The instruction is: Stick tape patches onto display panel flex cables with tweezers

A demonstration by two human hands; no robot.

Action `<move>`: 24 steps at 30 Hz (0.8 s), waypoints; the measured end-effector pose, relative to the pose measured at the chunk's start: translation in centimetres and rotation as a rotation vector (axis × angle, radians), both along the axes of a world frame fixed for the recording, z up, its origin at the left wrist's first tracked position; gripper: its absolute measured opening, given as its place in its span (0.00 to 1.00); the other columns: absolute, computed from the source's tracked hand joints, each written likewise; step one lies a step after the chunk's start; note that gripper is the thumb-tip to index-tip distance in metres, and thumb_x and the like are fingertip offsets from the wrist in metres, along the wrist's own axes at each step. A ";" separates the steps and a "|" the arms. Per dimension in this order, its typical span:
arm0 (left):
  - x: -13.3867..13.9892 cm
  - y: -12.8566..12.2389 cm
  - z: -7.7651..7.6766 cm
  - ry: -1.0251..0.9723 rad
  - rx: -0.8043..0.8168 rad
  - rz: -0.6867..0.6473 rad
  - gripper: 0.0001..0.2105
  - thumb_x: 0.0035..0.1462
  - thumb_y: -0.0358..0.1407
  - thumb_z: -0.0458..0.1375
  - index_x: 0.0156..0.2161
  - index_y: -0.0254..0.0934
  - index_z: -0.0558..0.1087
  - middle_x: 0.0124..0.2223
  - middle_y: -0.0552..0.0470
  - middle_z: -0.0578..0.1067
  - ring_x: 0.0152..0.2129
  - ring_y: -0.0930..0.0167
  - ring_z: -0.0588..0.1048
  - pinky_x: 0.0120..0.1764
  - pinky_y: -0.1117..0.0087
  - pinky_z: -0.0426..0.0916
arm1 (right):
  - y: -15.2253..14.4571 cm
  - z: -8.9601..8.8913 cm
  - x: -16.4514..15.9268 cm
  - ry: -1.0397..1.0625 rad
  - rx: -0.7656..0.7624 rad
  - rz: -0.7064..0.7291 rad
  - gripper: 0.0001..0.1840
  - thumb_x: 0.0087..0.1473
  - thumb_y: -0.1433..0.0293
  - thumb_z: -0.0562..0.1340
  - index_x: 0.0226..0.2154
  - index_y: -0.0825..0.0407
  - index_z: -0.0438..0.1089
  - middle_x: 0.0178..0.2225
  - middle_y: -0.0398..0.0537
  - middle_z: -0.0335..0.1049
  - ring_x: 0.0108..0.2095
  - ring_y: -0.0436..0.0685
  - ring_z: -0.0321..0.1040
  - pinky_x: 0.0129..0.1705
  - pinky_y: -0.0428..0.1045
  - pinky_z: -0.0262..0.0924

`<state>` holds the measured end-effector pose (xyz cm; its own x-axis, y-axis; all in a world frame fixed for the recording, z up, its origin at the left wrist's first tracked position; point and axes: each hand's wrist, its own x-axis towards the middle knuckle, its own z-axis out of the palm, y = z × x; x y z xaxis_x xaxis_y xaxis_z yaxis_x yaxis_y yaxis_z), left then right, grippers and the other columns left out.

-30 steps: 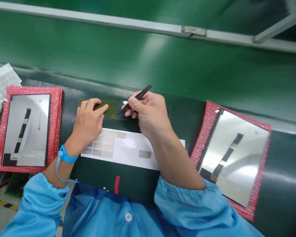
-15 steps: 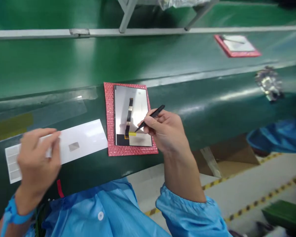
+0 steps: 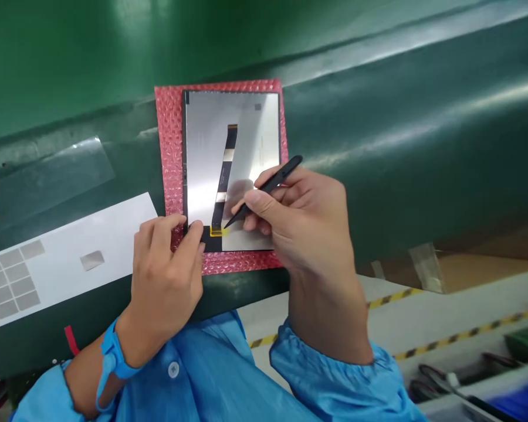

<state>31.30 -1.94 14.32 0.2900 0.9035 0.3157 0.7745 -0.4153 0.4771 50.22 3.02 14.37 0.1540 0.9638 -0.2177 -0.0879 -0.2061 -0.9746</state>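
Pinched in my right hand (image 3: 312, 217) are slim black tweezers (image 3: 278, 179), their tip at a small yellow tape piece (image 3: 224, 231). That tape lies by the lower end of a black flex cable (image 3: 223, 176), on the silvery back of a display panel (image 3: 202, 140). Pink bubble wrap (image 3: 171, 140) lies under the panel. My left hand (image 3: 167, 275) rests at the panel's lower left corner, fingers bent and apart, thumb and forefinger at its edge. Beside it, a white sheet (image 3: 123, 228) carries grey rectangular stickers (image 3: 15, 274), one of them (image 3: 92, 260) apart from the rest.
A clear plastic strip (image 3: 74, 164) lies on the green bench mat (image 3: 400, 146) at left. A red tape tab (image 3: 71, 340) sits by the front edge. Below on the right are a cardboard box (image 3: 475, 272) and yellow-black floor tape (image 3: 466, 334).
My left hand has moved right, from over the white sheet to the panel's lower left corner. The view has come closer to the panel. The tweezers stay near the yellow tape.
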 end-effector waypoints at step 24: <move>-0.2 0.2 0.8 0.028 -0.081 -0.043 0.16 0.64 0.24 0.63 0.56 0.27 0.77 0.53 0.33 0.75 0.50 0.55 0.73 0.51 0.50 0.73 | 0.1 1.4 -0.1 -0.172 -0.090 0.012 0.12 0.56 0.69 0.77 0.32 0.47 0.72 0.28 0.42 0.76 0.20 0.51 0.69 0.20 0.46 0.64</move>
<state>31.07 -1.77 15.09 0.3365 0.9124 0.2329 0.7705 -0.4090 0.4889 50.14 3.08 15.77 0.1846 0.9437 -0.2746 0.0812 -0.2930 -0.9526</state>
